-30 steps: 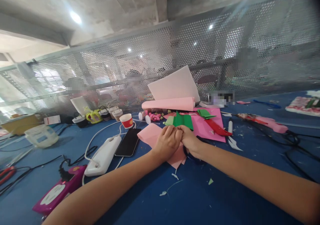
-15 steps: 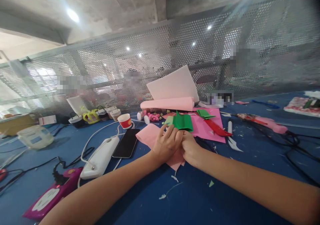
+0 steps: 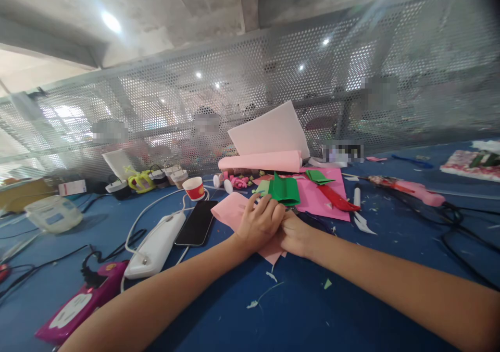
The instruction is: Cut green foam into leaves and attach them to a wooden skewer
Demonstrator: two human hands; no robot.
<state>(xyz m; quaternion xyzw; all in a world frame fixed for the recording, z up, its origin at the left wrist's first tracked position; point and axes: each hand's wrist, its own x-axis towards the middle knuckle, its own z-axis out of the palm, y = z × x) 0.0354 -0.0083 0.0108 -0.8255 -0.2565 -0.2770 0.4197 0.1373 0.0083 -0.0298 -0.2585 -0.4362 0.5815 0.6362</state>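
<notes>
Lt-pink sheet [image 3: 229, 211] lies on blue tbl [image 3: 312, 310], partly under both hands, prob. so it can't slip. L hand [image 3: 261, 221] curls its fingers against R hand [image 3: 296, 234]; can't tell if either pinches sheet. Green pc [image 3: 285, 189] just beyond, prob. for quick reach.

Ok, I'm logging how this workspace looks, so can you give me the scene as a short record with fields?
Surface: blue table
Left hand: fingers bent, over the pale pink sheet
Right hand: curled, against the left
Grip: anything between the hands is hidden
Beyond hands: folded green piece; magenta sheet with red piece on it
Left side: black phone, red-and-white cup
Right side: pink corded tool
Scraps: light green bit nearer the viewer
</notes>
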